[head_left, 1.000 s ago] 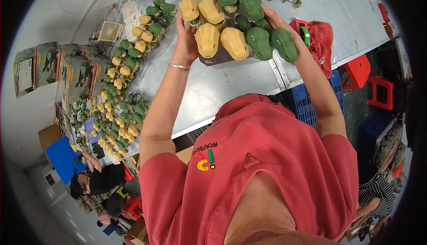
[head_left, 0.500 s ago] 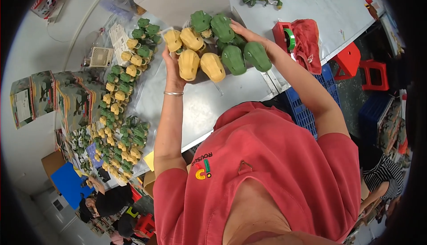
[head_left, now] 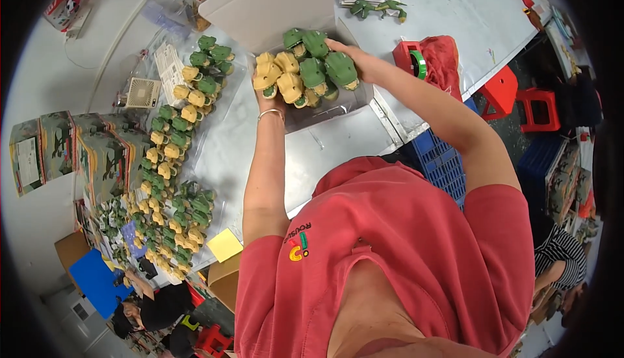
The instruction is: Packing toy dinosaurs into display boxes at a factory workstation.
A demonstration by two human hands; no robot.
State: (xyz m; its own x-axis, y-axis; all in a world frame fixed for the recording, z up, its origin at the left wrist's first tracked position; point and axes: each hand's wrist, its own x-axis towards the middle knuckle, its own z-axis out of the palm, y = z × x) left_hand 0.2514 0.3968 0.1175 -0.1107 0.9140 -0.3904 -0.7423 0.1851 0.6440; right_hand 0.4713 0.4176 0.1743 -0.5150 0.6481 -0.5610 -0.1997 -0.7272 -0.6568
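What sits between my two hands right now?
In the head view, a bunch of yellow and green toy dinosaurs is pressed between the left hand and right hand, over an open box.

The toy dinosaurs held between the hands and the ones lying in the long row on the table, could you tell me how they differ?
The held toy dinosaurs are pressed together in a tight cluster between the left hand and the right hand, above an open box. The row of toy dinosaurs lies spread along the table, untouched. The held cluster is few; the row holds many more. Both mix yellow and green toys of the same shape.
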